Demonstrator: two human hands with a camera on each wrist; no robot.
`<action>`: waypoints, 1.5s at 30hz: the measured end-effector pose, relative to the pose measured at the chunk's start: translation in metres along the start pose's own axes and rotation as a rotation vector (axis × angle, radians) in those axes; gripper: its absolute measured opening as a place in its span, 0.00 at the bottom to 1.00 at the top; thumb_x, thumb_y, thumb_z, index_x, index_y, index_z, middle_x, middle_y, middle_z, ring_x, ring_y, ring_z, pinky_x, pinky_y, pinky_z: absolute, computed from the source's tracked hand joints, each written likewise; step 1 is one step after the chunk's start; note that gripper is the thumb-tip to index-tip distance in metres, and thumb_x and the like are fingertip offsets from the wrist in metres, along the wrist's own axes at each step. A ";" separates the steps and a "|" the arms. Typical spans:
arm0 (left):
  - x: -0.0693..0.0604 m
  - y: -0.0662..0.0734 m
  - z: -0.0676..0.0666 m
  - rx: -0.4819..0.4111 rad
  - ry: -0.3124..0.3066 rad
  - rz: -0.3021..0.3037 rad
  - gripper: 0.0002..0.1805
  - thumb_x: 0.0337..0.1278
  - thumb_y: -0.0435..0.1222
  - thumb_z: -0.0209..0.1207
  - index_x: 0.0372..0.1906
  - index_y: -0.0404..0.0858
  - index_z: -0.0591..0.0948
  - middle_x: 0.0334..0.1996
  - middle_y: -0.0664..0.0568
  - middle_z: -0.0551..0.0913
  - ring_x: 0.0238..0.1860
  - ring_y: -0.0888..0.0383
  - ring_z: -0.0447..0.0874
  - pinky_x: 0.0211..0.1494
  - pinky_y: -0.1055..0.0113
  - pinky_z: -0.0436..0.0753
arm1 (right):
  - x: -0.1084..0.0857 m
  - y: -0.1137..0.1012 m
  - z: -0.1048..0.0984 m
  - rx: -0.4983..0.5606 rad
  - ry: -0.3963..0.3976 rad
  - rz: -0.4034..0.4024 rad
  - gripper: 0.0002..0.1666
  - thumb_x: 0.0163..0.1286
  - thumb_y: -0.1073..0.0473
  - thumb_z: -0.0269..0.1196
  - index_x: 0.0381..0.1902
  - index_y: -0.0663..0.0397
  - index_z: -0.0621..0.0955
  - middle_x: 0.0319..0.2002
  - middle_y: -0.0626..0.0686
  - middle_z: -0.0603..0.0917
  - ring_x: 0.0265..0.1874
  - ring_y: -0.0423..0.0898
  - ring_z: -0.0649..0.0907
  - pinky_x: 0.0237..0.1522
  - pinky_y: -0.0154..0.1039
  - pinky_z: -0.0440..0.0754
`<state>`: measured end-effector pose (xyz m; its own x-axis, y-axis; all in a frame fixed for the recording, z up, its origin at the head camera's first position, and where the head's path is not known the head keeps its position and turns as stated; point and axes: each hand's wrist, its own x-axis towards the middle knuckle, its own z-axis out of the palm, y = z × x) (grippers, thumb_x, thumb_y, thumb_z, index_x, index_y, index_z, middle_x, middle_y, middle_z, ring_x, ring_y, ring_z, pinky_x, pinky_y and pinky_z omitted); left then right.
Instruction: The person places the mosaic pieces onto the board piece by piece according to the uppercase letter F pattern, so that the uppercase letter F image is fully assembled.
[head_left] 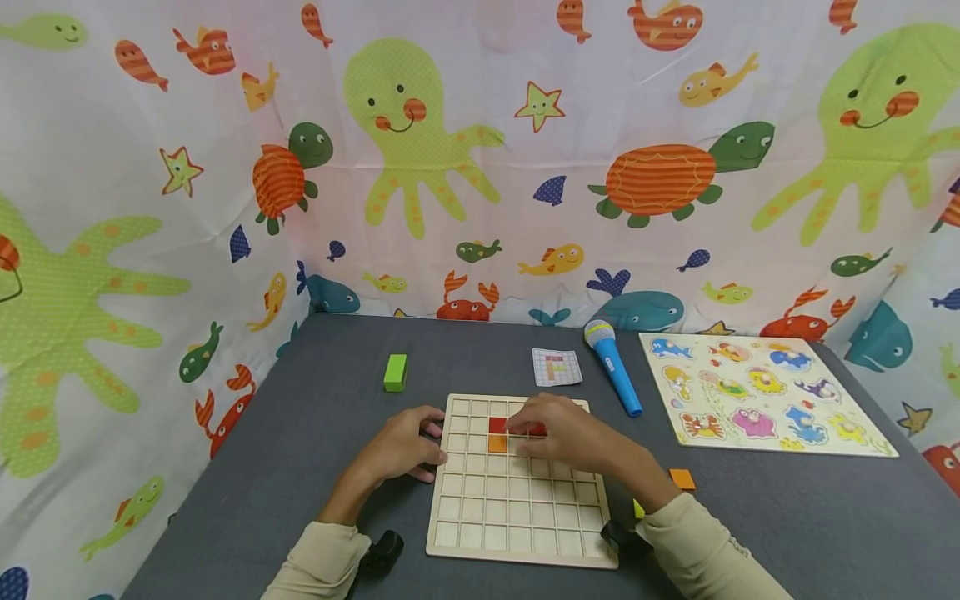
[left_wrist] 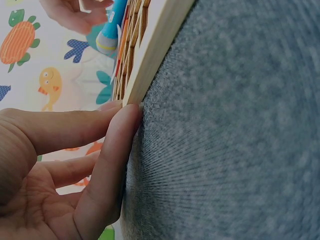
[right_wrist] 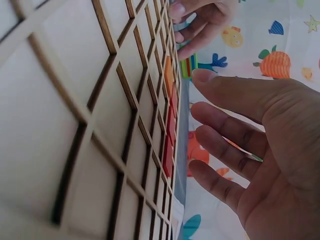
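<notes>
The left hand [head_left: 401, 442] pinches the board [head_left: 516, 510] by its left edge, well inside the desk's [head_left: 300, 483] left edge. The right hand's [head_left: 567, 429] grip is spread, holding nothing I can see, over red tiles [head_left: 497, 425] near the board's far edge; brushing fingertips or a tug could unseat them.

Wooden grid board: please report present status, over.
Left hand pinches wooden grid board's left edge. Right hand over it, empty. Red tiles, orange tile on it. No obstruction seen.
</notes>
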<state>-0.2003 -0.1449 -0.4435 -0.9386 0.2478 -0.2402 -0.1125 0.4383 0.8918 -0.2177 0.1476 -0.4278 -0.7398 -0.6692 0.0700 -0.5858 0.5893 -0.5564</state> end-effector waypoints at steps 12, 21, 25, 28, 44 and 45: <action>0.000 0.000 0.000 0.004 0.003 -0.001 0.35 0.56 0.22 0.69 0.71 0.30 0.75 0.52 0.40 0.78 0.36 0.53 0.87 0.32 0.57 0.93 | -0.039 0.010 -0.022 0.015 0.030 0.082 0.19 0.74 0.54 0.70 0.60 0.51 0.87 0.54 0.49 0.87 0.54 0.48 0.83 0.55 0.50 0.88; 0.000 0.000 0.000 0.009 0.001 0.002 0.34 0.57 0.22 0.69 0.70 0.31 0.75 0.52 0.40 0.79 0.36 0.53 0.87 0.32 0.57 0.93 | -0.069 0.020 -0.040 -0.032 0.069 0.146 0.20 0.71 0.53 0.73 0.58 0.53 0.87 0.47 0.48 0.87 0.44 0.47 0.83 0.45 0.44 0.89; -0.001 0.000 0.000 0.011 0.004 -0.003 0.35 0.57 0.22 0.70 0.71 0.31 0.75 0.52 0.40 0.79 0.36 0.52 0.87 0.32 0.57 0.93 | -0.083 0.028 -0.045 -0.061 0.084 0.166 0.21 0.70 0.53 0.74 0.58 0.52 0.87 0.46 0.46 0.87 0.44 0.45 0.84 0.45 0.41 0.89; -0.001 0.000 0.000 0.007 0.005 -0.004 0.35 0.56 0.22 0.70 0.71 0.31 0.74 0.52 0.40 0.79 0.36 0.52 0.87 0.32 0.57 0.93 | -0.094 0.034 -0.048 -0.077 0.098 0.188 0.22 0.68 0.52 0.75 0.58 0.51 0.88 0.48 0.45 0.87 0.45 0.44 0.84 0.44 0.39 0.88; -0.001 -0.001 0.001 0.014 0.008 0.003 0.35 0.57 0.23 0.70 0.71 0.31 0.75 0.53 0.40 0.79 0.36 0.52 0.87 0.32 0.57 0.93 | -0.140 0.063 -0.057 -0.069 0.061 0.314 0.28 0.65 0.49 0.78 0.60 0.51 0.86 0.52 0.46 0.87 0.47 0.44 0.83 0.45 0.37 0.86; -0.001 -0.001 0.001 0.014 0.008 0.002 0.35 0.56 0.23 0.70 0.71 0.31 0.75 0.53 0.40 0.79 0.36 0.52 0.87 0.32 0.57 0.93 | -0.142 0.065 -0.057 -0.065 0.058 0.319 0.28 0.64 0.49 0.78 0.60 0.52 0.86 0.52 0.46 0.87 0.46 0.44 0.83 0.45 0.37 0.86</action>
<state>-0.1990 -0.1452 -0.4446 -0.9415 0.2413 -0.2352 -0.1063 0.4496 0.8869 -0.1695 0.3072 -0.4267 -0.9057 -0.4207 -0.0514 -0.3401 0.7937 -0.5043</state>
